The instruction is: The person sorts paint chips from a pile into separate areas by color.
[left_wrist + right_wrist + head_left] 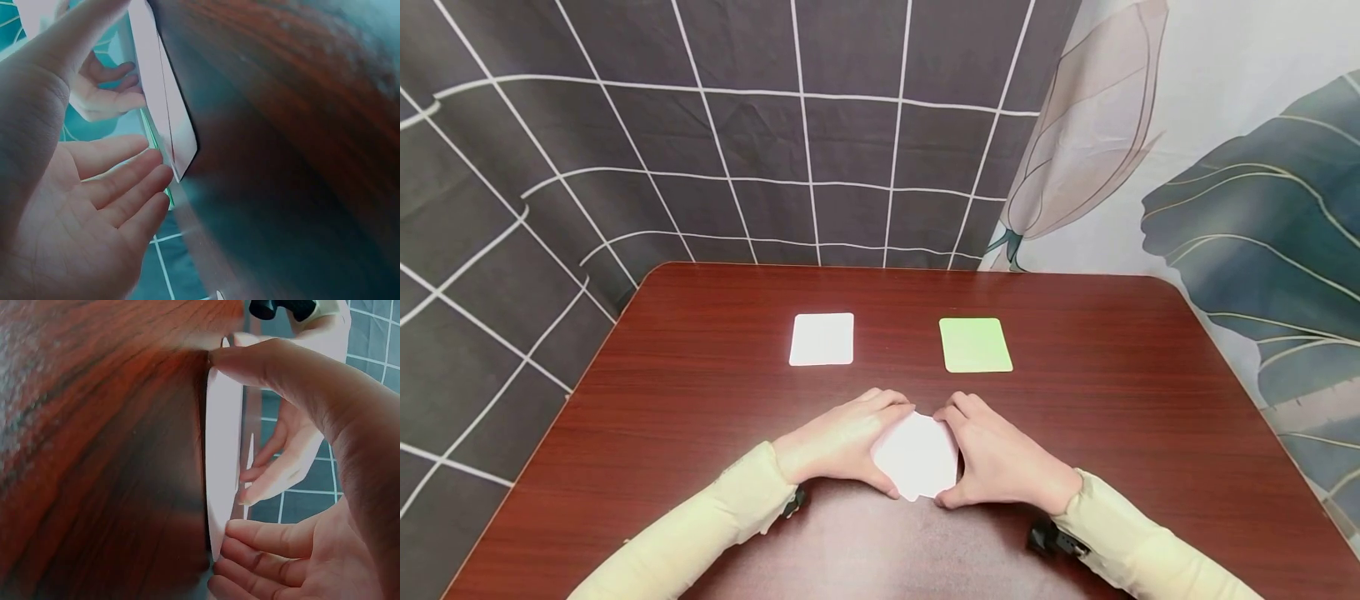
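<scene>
Between the two hands, low over the table's middle, are overlapping white cards (917,457) with an uneven, many-cornered outline. Fingers and thumb of the left hand (850,442) hold their left edges. On the opposite side the right hand (996,458) holds the right edges, its thumb at the near corner. Seen side-on in the left wrist view, the white cards (165,94) show a thin line between layers. In the right wrist view, the right hand's thumb and fingertips meet the edges of the white cards (223,444). How many cards there are I cannot tell.
Farther back on the reddish-brown wooden table (700,333) lie a white square card (822,339) and, to its right, a light green square card (976,345). A dark grid-patterned curtain (760,142) and a leaf-patterned one (1247,192) hang behind the table.
</scene>
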A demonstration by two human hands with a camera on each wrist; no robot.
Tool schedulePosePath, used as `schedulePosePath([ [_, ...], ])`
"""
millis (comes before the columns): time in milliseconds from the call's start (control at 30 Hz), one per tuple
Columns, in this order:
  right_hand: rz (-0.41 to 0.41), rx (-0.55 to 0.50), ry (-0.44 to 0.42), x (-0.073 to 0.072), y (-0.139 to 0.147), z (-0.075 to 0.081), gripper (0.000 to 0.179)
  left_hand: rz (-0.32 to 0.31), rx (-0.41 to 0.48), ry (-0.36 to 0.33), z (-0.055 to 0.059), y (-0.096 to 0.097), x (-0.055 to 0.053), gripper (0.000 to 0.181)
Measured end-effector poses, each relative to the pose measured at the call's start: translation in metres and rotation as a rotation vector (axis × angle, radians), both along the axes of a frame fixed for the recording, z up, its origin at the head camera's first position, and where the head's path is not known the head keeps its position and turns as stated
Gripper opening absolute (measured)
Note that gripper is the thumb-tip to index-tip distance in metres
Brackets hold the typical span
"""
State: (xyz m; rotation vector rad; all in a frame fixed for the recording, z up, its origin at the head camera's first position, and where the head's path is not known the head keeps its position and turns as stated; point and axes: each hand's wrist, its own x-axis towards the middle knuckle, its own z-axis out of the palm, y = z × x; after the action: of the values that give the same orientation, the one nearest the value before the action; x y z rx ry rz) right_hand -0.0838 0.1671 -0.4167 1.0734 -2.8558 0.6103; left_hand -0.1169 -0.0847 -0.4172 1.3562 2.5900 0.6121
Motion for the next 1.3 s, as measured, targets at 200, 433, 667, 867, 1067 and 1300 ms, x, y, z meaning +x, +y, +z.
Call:
schedulePosePath([
  [200, 0.024, -0.023, 0.015, -0.006, 0.001, 0.003, 0.08, 0.014, -0.008, 0.031, -0.001, -0.001, -0.002, 0.108],
  [433, 0.045, -0.047, 0.035, -0.02, -0.001, 0.013, 0.084, 0.055, 0.005, 0.063, 0.004, -0.007, -0.011, 0.106],
  [667, 0.02, -0.045, 0.061, -0.042, -0.009, 0.016, 0.09, 0.124, 0.015, 0.076, 0.015, -0.02, -0.024, 0.101],
  [867, 0.032, -0.062, 0.073, -0.066, -0.021, 0.021, 0.088, 0.185, 0.033, 0.091, 0.024, -0.035, -0.036, 0.103],
  [1067, 0.044, -0.064, 0.108, -0.092, -0.039, 0.029, 0.09, 0.246, 0.024, 0.113, 0.037, -0.052, -0.05, 0.105],
  [1300, 0.045, -0.053, 0.11, -0.121, -0.065, 0.036, 0.087, 0.283, 0.002, 0.152, 0.048, -0.07, -0.074, 0.106],
])
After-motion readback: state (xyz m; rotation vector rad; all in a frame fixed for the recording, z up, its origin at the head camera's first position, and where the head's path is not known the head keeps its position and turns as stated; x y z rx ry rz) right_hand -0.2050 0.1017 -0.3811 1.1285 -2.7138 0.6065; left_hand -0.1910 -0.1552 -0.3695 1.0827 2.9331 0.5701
